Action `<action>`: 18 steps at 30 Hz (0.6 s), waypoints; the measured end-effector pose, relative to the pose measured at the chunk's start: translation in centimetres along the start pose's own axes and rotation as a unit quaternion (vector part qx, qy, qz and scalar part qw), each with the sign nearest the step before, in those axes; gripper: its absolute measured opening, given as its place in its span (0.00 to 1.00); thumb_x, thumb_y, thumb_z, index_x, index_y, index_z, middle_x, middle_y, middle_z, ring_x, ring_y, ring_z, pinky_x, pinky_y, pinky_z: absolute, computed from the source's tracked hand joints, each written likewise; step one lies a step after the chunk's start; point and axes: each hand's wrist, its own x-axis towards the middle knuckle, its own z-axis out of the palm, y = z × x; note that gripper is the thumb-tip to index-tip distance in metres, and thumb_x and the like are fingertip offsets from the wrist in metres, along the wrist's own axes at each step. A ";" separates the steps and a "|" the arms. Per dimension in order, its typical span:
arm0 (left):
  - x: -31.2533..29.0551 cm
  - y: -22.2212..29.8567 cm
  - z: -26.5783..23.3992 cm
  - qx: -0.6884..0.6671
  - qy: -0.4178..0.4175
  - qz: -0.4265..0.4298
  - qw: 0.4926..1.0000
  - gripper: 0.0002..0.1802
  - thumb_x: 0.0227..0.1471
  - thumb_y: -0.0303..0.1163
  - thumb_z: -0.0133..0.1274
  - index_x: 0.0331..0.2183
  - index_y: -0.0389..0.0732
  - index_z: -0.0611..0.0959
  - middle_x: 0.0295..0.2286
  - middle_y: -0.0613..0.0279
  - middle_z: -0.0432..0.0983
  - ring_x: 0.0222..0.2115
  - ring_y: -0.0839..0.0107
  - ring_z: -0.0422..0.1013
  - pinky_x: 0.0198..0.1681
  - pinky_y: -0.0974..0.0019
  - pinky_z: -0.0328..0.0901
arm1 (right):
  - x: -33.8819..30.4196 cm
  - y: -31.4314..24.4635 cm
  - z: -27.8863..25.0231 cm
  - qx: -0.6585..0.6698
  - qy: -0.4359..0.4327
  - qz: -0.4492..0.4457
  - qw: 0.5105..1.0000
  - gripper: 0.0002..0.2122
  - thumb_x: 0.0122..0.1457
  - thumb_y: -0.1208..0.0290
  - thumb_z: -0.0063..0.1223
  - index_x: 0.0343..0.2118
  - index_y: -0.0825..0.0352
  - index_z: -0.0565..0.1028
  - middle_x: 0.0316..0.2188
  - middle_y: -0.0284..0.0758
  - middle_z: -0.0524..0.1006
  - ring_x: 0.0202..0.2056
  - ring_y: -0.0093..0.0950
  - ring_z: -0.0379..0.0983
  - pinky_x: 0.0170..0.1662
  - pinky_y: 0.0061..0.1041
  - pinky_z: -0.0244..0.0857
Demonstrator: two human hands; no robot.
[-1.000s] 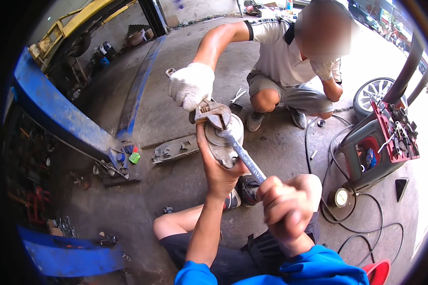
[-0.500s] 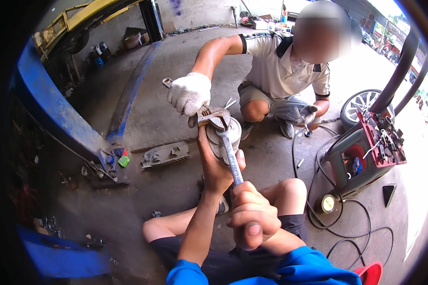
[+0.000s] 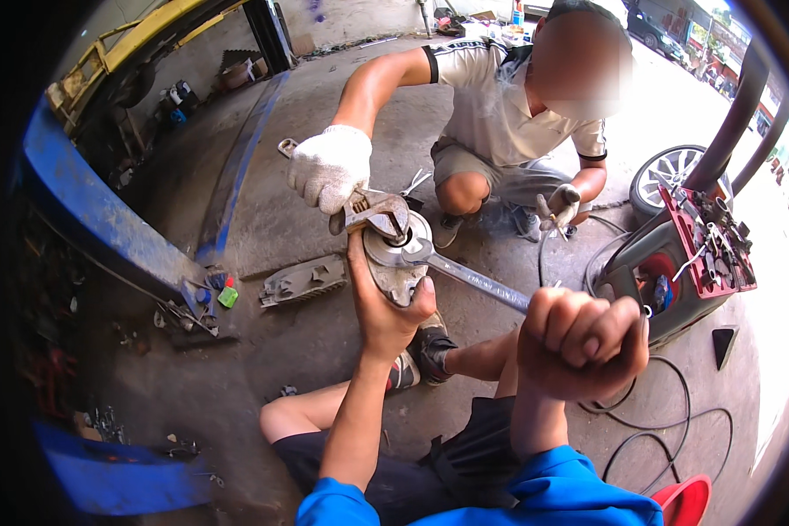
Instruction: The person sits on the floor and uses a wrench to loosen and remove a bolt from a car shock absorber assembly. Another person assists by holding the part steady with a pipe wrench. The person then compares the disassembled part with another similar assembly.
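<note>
My left hand (image 3: 384,316) is closed round a round grey metal part (image 3: 401,282) in the middle of the view, thumb on its right side. In my right hand (image 3: 580,344), fingers wrapped round its end, is a long combination wrench (image 3: 482,282). The wrench's open jaw lies at the centre of the metal part, and its shaft slants down to the right. Across from me, a co-worker's white-gloved hand (image 3: 329,171) grips an adjustable wrench (image 3: 379,214), whose jaws sit at the same centre, just above my wrench. The jaws partly hide what they grip.
At right, a red tray (image 3: 708,263) of tools and metal pieces rests on a grey stool (image 3: 627,267). Beyond it lies a wheel (image 3: 666,180); black hose (image 3: 688,421) coils nearer. A blue lift post (image 3: 114,197) stands left, and a finned grey part (image 3: 302,282) lies on the floor.
My right hand has swung rightward with the combination wrench, which pointed toward me before. My left hand, the metal part and the co-worker's adjustable wrench have shifted slightly left in view.
</note>
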 end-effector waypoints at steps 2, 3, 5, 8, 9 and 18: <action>-0.2 0.1 -0.1 -0.001 0.000 -0.008 1.000 0.57 0.40 0.35 0.63 0.64 0.30 0.50 0.55 0.48 0.61 0.55 0.60 0.62 0.61 0.59 0.56 | 1.6 0.9 -1.1 0.023 -0.028 0.019 0.999 0.20 0.68 0.57 0.29 0.21 0.62 0.63 0.08 0.25 0.56 0.10 0.21 0.44 0.17 0.25 0.45; -0.2 0.1 -0.1 -0.001 0.000 -0.013 1.000 0.57 0.40 0.35 0.63 0.64 0.30 0.50 0.55 0.48 0.60 0.56 0.60 0.62 0.61 0.59 0.56 | 2.5 1.4 -1.6 0.023 -0.052 0.026 0.998 0.20 0.69 0.58 0.27 0.22 0.61 0.64 0.08 0.23 0.54 0.10 0.19 0.42 0.16 0.22 0.43; -0.2 0.3 0.1 -0.010 -0.003 -0.020 1.000 0.58 0.39 0.36 0.63 0.65 0.30 0.49 0.55 0.48 0.61 0.56 0.60 0.62 0.60 0.59 0.57 | 3.9 1.8 -2.7 0.050 -0.053 0.050 0.996 0.20 0.69 0.59 0.28 0.22 0.61 0.64 0.08 0.21 0.52 0.10 0.18 0.40 0.17 0.22 0.43; -0.4 0.1 -0.1 -0.007 -0.009 -0.023 1.000 0.58 0.39 0.34 0.61 0.65 0.31 0.48 0.56 0.47 0.61 0.56 0.60 0.63 0.61 0.59 0.57 | 6.4 2.7 -5.6 0.121 -0.087 0.108 0.983 0.19 0.70 0.60 0.30 0.22 0.60 0.64 0.07 0.20 0.51 0.10 0.17 0.40 0.17 0.21 0.43; -0.4 0.2 0.1 -0.012 -0.006 -0.028 1.000 0.57 0.39 0.33 0.60 0.65 0.31 0.47 0.56 0.47 0.61 0.56 0.60 0.62 0.61 0.59 0.57 | 7.0 3.4 -6.7 0.141 -0.067 0.127 0.979 0.19 0.70 0.61 0.30 0.22 0.61 0.65 0.07 0.20 0.51 0.10 0.17 0.40 0.17 0.21 0.43; 0.3 -0.1 0.2 0.022 0.011 -0.021 0.999 0.56 0.38 0.31 0.57 0.65 0.31 0.47 0.57 0.46 0.59 0.58 0.57 0.61 0.63 0.58 0.55 | 6.7 4.5 -7.0 0.126 -0.052 0.150 0.979 0.19 0.70 0.60 0.28 0.21 0.59 0.63 0.07 0.20 0.49 0.10 0.18 0.40 0.18 0.22 0.45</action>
